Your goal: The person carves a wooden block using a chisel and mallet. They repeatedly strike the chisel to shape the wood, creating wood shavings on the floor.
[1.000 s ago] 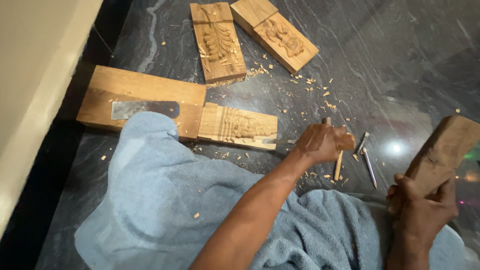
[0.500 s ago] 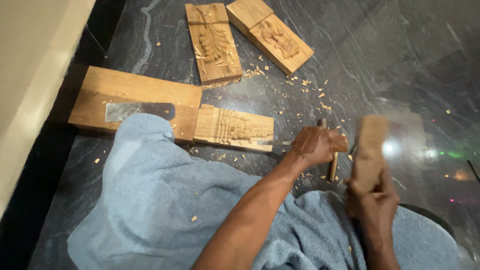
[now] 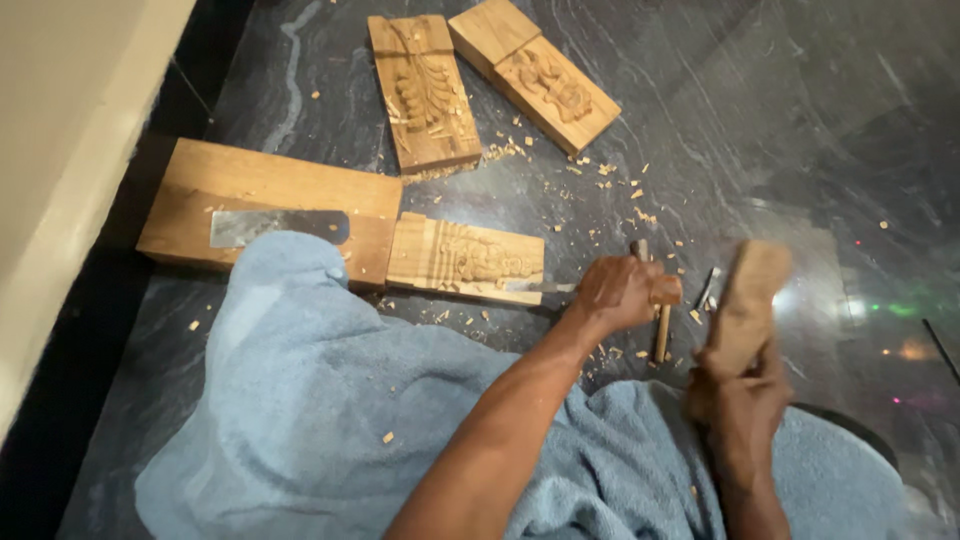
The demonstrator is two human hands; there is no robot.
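Observation:
My left hand (image 3: 618, 294) is closed around a chisel (image 3: 553, 288). Its metal blade points left and touches the right end of a small carved wooden panel (image 3: 467, 259) lying on the dark stone floor. My right hand (image 3: 742, 392) grips a wooden mallet block (image 3: 752, 300), held upright and a little blurred just right of the chisel's handle end (image 3: 667, 290). A blue towel (image 3: 300, 400) covers my legs below both arms.
A large plain wood block (image 3: 270, 190) with a metal plate (image 3: 277, 226) on it lies left of the panel. Two more carved panels (image 3: 424, 90) (image 3: 545, 78) lie farther away. Loose chisels (image 3: 661, 333) (image 3: 709, 287) and wood chips litter the floor. A pale wall (image 3: 70, 130) runs along the left.
My right hand has brought the mallet from the far right in toward the chisel handle. My left hand has kept the chisel against the panel.

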